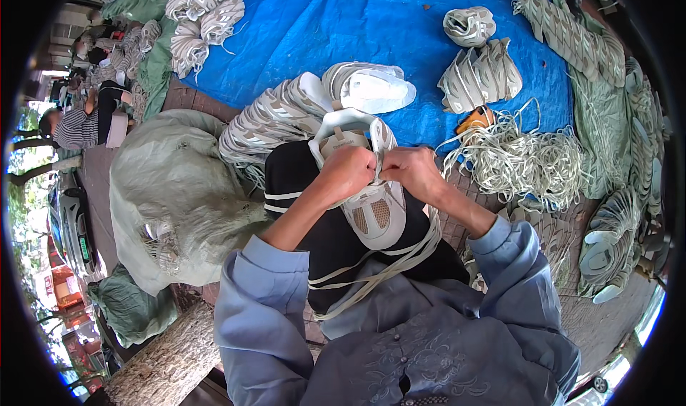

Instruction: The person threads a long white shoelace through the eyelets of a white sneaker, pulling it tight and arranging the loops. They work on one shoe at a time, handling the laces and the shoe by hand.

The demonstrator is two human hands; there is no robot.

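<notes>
Person is sitting with a beige-and-white shoe (373,216) on black cloth (291,169) over the lap, mid-frame, toe pointing down-frame. Left hand (350,169) is pinching at the shoe's throat, fingers closed; right hand (412,171) is pinching just beside it, also closed. Fingers are hiding whether it's lace or eyelet edge between them; can't tell.

Doing this well, as judged: lap should be bracing the sole so the shoe isn't rolling, fingertips should be working close to the eyelets, both sides should be getting even tension, tongue should be lying flat. Loose laces (382,281) are draping over the lap below the toe; snagging looks like a risk, so they should be hanging clear of the hands.

Containers: large pale sack (168,170) is bulging at left of frame; some whitish stuff is showing at its lower part, too unclear to name. Dark green bag (132,306) is slumping lower left, contents hidden. Blue tarp (307,20) is bearing nested shoes (482,77) upper right. Tangled lace pile (525,159) is lying loose right of centre, an orange item (475,120) poking out at its upper-left edge.
</notes>
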